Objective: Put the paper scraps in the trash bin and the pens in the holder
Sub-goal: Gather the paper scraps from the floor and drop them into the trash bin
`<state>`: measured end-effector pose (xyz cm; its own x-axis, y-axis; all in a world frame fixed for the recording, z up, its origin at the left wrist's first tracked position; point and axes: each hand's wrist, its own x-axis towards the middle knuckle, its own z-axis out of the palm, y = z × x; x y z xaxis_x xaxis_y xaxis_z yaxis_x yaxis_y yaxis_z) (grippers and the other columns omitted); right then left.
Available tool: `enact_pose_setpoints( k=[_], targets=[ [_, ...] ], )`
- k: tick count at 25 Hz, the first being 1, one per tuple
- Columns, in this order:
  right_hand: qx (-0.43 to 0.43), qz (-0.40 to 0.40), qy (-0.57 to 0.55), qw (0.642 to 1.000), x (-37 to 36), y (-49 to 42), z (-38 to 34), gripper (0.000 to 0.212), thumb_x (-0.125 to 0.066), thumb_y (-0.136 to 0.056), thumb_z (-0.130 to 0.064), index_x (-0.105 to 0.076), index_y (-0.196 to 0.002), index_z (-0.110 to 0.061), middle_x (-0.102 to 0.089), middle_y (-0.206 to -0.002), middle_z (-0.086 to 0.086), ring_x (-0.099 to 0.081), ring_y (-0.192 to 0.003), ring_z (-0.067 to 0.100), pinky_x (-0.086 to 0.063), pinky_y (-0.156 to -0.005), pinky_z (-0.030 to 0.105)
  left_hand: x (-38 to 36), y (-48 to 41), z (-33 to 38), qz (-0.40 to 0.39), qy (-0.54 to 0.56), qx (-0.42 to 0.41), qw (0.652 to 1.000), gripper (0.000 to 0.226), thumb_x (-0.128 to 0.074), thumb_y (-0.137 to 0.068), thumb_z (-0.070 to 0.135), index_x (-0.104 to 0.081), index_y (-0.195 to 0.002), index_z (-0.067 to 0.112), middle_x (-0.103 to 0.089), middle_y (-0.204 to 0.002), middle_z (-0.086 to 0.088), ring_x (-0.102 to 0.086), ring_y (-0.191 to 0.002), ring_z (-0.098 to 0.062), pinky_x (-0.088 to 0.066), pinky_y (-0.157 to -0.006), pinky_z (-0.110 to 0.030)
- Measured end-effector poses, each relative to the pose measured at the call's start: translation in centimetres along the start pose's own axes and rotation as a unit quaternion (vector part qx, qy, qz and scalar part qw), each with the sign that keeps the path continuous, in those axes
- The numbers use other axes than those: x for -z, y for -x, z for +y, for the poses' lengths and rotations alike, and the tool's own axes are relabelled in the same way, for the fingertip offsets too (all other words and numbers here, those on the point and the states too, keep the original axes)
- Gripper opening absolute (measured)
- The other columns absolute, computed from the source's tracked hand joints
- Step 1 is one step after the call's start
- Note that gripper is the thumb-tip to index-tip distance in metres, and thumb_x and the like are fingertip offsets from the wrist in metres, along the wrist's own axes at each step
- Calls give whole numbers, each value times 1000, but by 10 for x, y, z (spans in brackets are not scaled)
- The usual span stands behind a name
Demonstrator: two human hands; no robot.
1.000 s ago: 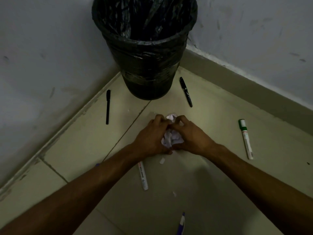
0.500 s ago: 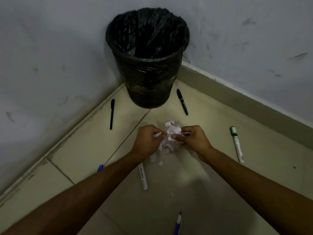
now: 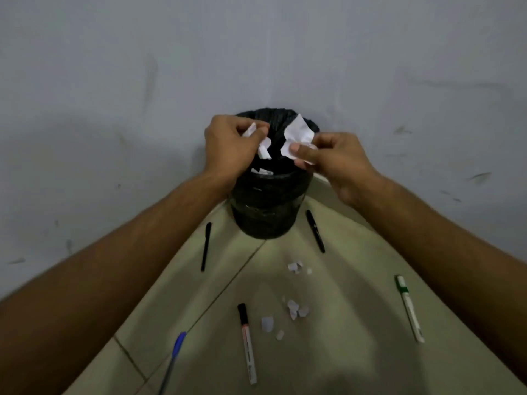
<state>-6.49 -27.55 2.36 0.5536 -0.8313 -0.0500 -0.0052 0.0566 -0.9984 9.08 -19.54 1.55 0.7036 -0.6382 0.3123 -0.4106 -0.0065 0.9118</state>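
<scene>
The black-lined bin [image 3: 268,212] is now met just beneath the left hand [image 3: 228,146] and right hand [image 3: 339,163], both lifted off the floor [image 3: 350,280], crumpled white scraps [image 3: 298,134] being pinched in each, with smaller bits [image 3: 295,307] left well below among pens [image 3: 247,343].

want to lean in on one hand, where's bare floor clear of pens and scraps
Bare tile lies between the scrap cluster and the green marker, and between the left black pen and the black-capped marker. Crowded: the middle, where scraps sit beside that marker.
</scene>
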Motion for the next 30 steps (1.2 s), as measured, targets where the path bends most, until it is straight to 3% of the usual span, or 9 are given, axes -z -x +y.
enact_pose_setpoints(
  k=[3, 6, 12, 15, 18, 20, 24, 27, 30],
  targets=[
    [17, 20, 198, 980, -18, -55, -17, 18, -82, -72, -1, -64, -74, 1, -64, -75, 13, -73, -70, 23, -63, -68, 35, -17, -51, -7, -29, -124, 69, 990, 15, -70, -79, 17, -79, -89, 12, -77, -88, -6, -71, -81, -14, -59, -76, -27],
    [-15, -25, 440, 898, -32, -87, -14, 14, -80, -74, -10, -67, -73, -5, -63, -73, 10, -67, -75, 26, -58, -63, 34, -32, -72, -16, -155, -216, 162, 950, 23, -59, -81, 9, -70, -98, -3, -71, -93, -22, -69, -79, -32, -61, -75, -41],
    [-131, -125, 368, 912, -37, -86, -11, 29, -57, -93, -8, -64, -119, 0, -64, -123, 20, -62, -112, 34, -52, -99, 48, -30, -69, -21, -197, -166, 214, 942, 26, -43, -90, 18, -55, -108, 4, -57, -94, -16, -56, -80, -28, -55, -74, -40],
    [-14, -57, 352, 934, -30, -66, -11, 25, -58, -90, -8, -70, -112, -4, -70, -113, 18, -67, -104, 28, -56, -93, 41, -26, -60, -14, -122, -129, 118, 977, 25, -51, -87, 21, -67, -100, 8, -64, -87, -9, -59, -78, -21, -47, -69, -31],
    [155, 67, 317, 933, -10, -18, 5, 13, -66, -85, -29, -71, -83, -17, -70, -74, -1, -64, -66, 8, -54, -62, 21, -12, 0, -3, -8, -106, -89, 990, 16, -61, -88, 27, -70, -97, 17, -66, -76, 3, -59, -67, -5, -47, -63, -15],
    [157, 54, 340, 926, 10, 15, 39, 19, -68, -84, -33, -68, -75, -17, -66, -64, -3, -58, -55, 6, -48, -56, 20, -4, 55, -17, -93, -126, -115, 981, 11, -68, -86, 31, -68, -88, 20, -64, -67, 5, -56, -56, -2, -44, -53, -12],
    [-9, -138, 504, 852, 47, 45, 134, 21, -67, -85, -17, -72, -105, -17, -72, -101, 3, -67, -85, 15, -50, -76, 27, -6, 141, -96, -406, -360, 6, 840, 34, -78, -77, 38, -65, -105, 24, -68, -93, 4, -57, -73, -3, -43, -66, -19],
    [-26, -243, 573, 782, 54, 43, 189, 50, -68, -85, -27, -57, -133, -19, -58, -131, 8, -56, -116, 23, -45, -96, 30, -15, 180, -134, -520, -410, 25, 749, 58, -80, -72, 40, -56, -121, 19, -58, -117, -3, -54, -100, -17, -43, -79, -27],
    [-37, -257, 587, 767, 50, 41, 218, 51, -63, -87, -25, -51, -137, -24, -49, -131, 10, -51, -115, 31, -46, -99, 41, -26, 197, -158, -546, -422, 15, 724, 58, -80, -71, 32, -54, -119, 13, -52, -118, -9, -53, -107, -26, -43, -81, -30]
  ],
)
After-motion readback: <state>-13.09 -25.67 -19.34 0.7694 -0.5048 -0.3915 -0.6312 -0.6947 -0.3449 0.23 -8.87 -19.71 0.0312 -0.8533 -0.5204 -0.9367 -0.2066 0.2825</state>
